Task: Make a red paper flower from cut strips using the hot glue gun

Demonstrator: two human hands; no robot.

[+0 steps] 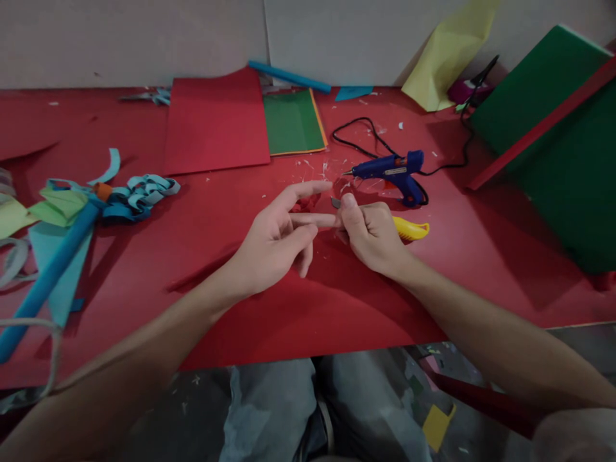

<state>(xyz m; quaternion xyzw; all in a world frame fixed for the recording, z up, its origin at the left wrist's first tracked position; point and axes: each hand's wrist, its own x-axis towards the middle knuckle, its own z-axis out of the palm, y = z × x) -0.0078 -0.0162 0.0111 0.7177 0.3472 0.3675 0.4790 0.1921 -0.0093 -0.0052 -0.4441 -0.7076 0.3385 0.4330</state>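
Note:
My left hand [276, 240] is over the red table with its fingers stretched out and apart. My right hand [373, 234] is closed, its thumb and curled fingers around the tip of one left finger. Behind my right hand is a yellow utility knife [411, 228]; its middle is hidden by the hand, and a bit of grey blade seems to show on the other side. Just beyond lies a blue hot glue gun [389, 170], nozzle pointing left. A crumpled red scrap [305, 204] is partly hidden behind my left fingers.
Red sheets [216, 122] and green sheets [296, 122] lie at the back. To the left are a blue paper tube [52, 276] and a light blue paper chain [151, 192]. A green board [553, 147] stands at right. The glue gun's black cord [445, 168] runs rightward.

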